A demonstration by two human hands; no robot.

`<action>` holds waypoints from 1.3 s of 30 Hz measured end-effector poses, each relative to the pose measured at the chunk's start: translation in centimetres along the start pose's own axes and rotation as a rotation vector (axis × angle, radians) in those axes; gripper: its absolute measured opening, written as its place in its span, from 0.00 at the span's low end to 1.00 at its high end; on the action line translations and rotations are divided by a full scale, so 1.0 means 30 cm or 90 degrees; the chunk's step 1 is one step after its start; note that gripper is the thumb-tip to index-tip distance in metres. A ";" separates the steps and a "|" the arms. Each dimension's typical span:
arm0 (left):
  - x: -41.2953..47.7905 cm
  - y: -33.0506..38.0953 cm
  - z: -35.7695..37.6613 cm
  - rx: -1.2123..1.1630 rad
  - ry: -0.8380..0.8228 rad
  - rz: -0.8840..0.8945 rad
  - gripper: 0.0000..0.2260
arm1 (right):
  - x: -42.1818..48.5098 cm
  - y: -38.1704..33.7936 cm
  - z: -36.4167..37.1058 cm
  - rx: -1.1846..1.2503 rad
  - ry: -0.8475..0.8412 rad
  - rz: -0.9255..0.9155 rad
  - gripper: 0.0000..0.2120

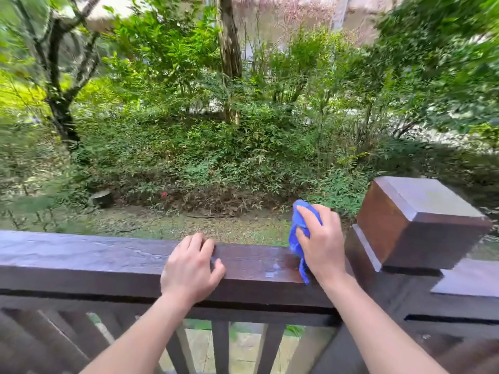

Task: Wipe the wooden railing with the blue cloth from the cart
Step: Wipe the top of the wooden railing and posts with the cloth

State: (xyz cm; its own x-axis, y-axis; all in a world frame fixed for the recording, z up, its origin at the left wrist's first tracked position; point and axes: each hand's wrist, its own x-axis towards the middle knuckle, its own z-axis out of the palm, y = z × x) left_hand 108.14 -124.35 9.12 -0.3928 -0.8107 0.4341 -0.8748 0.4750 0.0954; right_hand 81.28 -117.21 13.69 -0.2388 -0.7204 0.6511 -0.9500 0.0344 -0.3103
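Observation:
A dark brown wooden railing [94, 260] runs across the lower part of the head view. My right hand [321, 244] grips a bunched blue cloth [301, 225] and holds it against the rail's top at its right end, close to the post. A strip of the cloth hangs down over the rail's near face. A wet patch shines on the wood just left of the cloth. My left hand [191, 268] rests on top of the rail, fingers curled over its far edge and thumb on the near face. The cart is not in view.
A square wooden post cap [421, 209] stands right of the cloth, with another rail section [469, 279] beyond it. Vertical balusters [220, 344] fill the space under the rail. Past the railing lie a gravel strip, shrubs and trees.

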 end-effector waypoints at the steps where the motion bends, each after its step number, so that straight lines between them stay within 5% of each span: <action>1: -0.001 -0.001 0.001 -0.001 -0.001 -0.002 0.15 | -0.027 -0.001 0.000 0.000 -0.001 -0.042 0.22; 5: -0.003 -0.008 0.015 0.009 0.005 0.005 0.16 | -0.213 0.023 -0.012 0.083 -0.149 -0.174 0.19; 9: -0.005 -0.008 0.024 0.003 0.025 0.010 0.13 | -0.214 0.034 -0.022 0.133 -0.169 -0.218 0.13; 14: -0.008 -0.009 0.017 -0.001 0.029 0.020 0.14 | -0.124 0.015 -0.002 0.110 -0.133 -0.049 0.08; 19: -0.003 -0.014 0.025 -0.010 0.027 0.021 0.12 | -0.171 -0.043 0.029 0.131 -0.162 -0.181 0.10; 23: -0.003 -0.014 0.017 -0.015 0.028 0.023 0.12 | -0.128 -0.066 0.061 0.070 -0.120 -0.006 0.07; 27: -0.006 -0.015 0.002 -0.038 0.037 0.030 0.12 | -0.194 -0.212 0.126 0.126 -0.170 -0.195 0.09; 30: -0.016 -0.046 -0.023 -0.137 0.038 0.057 0.11 | -0.133 -0.174 0.107 0.078 -0.172 -0.134 0.10; 33: -0.030 -0.149 -0.055 -0.171 0.060 0.085 0.13 | -0.129 -0.203 0.122 0.036 -0.133 -0.009 0.11; 39: -0.074 -0.577 -0.135 -0.051 0.106 0.012 0.14 | -0.163 -0.323 0.195 0.031 -0.204 -0.144 0.21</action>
State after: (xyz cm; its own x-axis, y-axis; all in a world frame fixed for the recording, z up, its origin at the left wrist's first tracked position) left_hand 125.31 -129.39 10.12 -0.3513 -0.7368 0.5776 -0.8396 0.5210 0.1539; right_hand 92.83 -118.06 9.45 0.0579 -0.8860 0.4601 -0.9588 -0.1778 -0.2217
